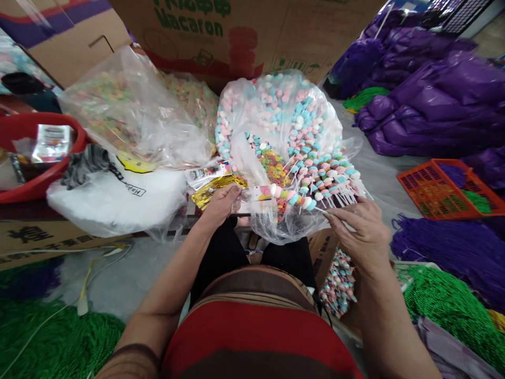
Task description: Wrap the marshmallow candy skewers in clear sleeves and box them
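Across the middle lies a candy skewer [294,198] of white, blue, pink and yellow pieces on a white stick. My right hand [357,226] pinches the stick's bare end between thumb and fingers. My left hand [225,204] is closed on a clear printed wrapper bag [256,193], whose mouth is around or against the skewer's far tip; I cannot tell how far in it sits. Just beyond are a pile of finished candy skewers [331,176] with sticks toward me, and ring-shaped gummies [274,167] in an open plastic bag. Gold twist ties [215,189] lie beside my left hand, near printed wrappers [209,171].
A big bag of pastel candies [276,100] and a bag of gummy rings [118,105] stand behind. At left are a white bag [118,200] and a red basin [79,142]. A box of wrapped skewers [339,284] sits low right, near an orange basket [445,192].
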Tool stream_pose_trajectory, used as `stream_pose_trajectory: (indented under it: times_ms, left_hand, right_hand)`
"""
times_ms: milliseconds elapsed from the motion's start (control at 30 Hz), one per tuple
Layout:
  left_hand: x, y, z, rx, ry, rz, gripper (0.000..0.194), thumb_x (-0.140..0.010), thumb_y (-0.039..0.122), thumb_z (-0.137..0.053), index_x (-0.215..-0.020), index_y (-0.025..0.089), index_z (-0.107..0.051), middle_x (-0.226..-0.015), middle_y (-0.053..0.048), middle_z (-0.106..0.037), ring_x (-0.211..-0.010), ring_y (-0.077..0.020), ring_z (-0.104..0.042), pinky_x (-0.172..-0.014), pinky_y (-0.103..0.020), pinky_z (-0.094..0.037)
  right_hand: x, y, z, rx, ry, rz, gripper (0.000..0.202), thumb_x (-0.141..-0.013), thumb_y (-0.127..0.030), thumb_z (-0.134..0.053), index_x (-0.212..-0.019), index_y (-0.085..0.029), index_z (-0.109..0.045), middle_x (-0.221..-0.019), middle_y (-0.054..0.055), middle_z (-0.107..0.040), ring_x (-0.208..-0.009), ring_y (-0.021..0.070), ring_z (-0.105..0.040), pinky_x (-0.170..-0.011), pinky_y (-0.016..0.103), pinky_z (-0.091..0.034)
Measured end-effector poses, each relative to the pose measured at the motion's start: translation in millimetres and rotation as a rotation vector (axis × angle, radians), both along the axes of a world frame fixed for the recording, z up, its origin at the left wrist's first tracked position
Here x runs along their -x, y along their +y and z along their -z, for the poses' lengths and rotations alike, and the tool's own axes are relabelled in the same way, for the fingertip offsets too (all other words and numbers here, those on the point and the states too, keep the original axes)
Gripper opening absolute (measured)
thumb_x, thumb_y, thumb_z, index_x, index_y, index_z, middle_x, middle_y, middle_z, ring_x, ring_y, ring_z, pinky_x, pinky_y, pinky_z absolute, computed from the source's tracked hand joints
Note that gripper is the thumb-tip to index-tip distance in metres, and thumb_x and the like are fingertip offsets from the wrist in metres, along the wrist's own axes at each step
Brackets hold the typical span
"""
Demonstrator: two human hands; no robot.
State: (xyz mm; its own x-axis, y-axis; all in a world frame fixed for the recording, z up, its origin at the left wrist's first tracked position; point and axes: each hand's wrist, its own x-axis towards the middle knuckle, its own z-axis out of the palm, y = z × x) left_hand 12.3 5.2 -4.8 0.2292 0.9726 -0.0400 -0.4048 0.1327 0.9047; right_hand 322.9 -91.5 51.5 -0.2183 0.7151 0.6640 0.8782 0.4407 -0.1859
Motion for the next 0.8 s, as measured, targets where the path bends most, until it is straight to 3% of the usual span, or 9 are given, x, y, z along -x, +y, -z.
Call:
stream_pose_trajectory:
  times_ms: [133,233,333,467,533,700,800]
  left_hand:
    - [0,1,1.3,-0.015,0.051,-0.06,0.054,-0.072,0.065,-0.082,-0.067,0.017,-0.057,-0.054,0.007,-0.049,-0.039,-0.0027,-0.039,-0.037,-0.016,-0.029]
    - [-1,0,0.3,0.027,-0.019,-0.064,0.054,-0.068,0.064,-0.085,-0.068,0.017,-0.057,-0.054,0.008,-0.048,-0.037,-0.002,-0.036,-0.036,-0.017,-0.029]
    - [-5,-3,-0.3,0.099,-0.116,-0.033,0.054,-0.065,0.061,-0.088,-0.068,0.018,-0.056,-0.051,0.009,-0.045,-0.035,-0.0021,-0.032,-0.035,-0.017,-0.029]
    - [-14,-8,2.5,0.129,-0.147,0.02,0.058,-0.062,0.067,-0.087,-0.067,0.018,-0.056,-0.045,0.011,-0.041,-0.033,-0.0026,-0.03,-0.035,-0.019,-0.03]
    - [-19,-10,4.1,0.121,-0.129,0.027,0.058,-0.063,0.068,-0.086,-0.068,0.018,-0.057,-0.044,0.011,-0.04,-0.033,-0.0026,-0.03,-0.036,-0.019,-0.03]
    - [-25,-18,8.3,0.126,-0.027,0.029,0.058,-0.064,0.07,-0.084,-0.072,0.019,-0.057,-0.048,0.011,-0.041,-0.037,-0.0028,-0.031,-0.039,-0.019,-0.032]
    - [-22,-20,20.7,0.099,0.065,0.032,0.055,-0.074,0.071,-0.076,-0.073,0.02,-0.056,-0.048,0.01,-0.037,-0.038,-0.005,-0.031,-0.041,-0.021,-0.032]
  right_hand:
    - [5,-4,-0.8,0.006,0.035,0.028,0.007,-0.091,-0.026,-0.074,-0.093,-0.028,-0.079,-0.069,-0.001,-0.07,-0.064,0.0171,-0.061,-0.104,0.048,-0.049]
    - [7,-7,1.1,0.078,0.159,0.007,0.007,-0.091,-0.029,-0.073,-0.091,-0.029,-0.08,-0.068,-0.002,-0.069,-0.063,0.0165,-0.061,-0.105,0.048,-0.049]
    - [13,-10,6.0,0.151,0.439,0.014,0.01,-0.091,-0.037,-0.074,-0.089,-0.029,-0.08,-0.073,-0.002,-0.072,-0.069,0.0177,-0.066,-0.097,0.045,-0.054]
    - [41,-6,13.7,0.325,0.861,-0.002,0.017,-0.09,-0.042,-0.074,-0.092,-0.026,-0.078,-0.075,-0.001,-0.074,-0.067,0.0168,-0.066,-0.069,0.032,-0.055]
    - [62,1,17.0,0.39,0.971,-0.068,0.021,-0.092,-0.045,-0.071,-0.092,-0.025,-0.076,-0.074,-0.001,-0.072,-0.068,0.0164,-0.066,-0.069,0.031,-0.053]
    - [102,20,21.0,0.459,1.067,-0.2,0.025,-0.096,-0.049,-0.065,-0.091,-0.025,-0.071,-0.073,-0.002,-0.07,-0.069,0.0154,-0.063,-0.073,0.03,-0.051]
    - [111,25,22.8,0.537,1.025,-0.236,0.032,-0.097,-0.052,-0.06,-0.086,-0.023,-0.067,-0.07,-0.002,-0.067,-0.067,0.0152,-0.061,-0.074,0.029,-0.05]
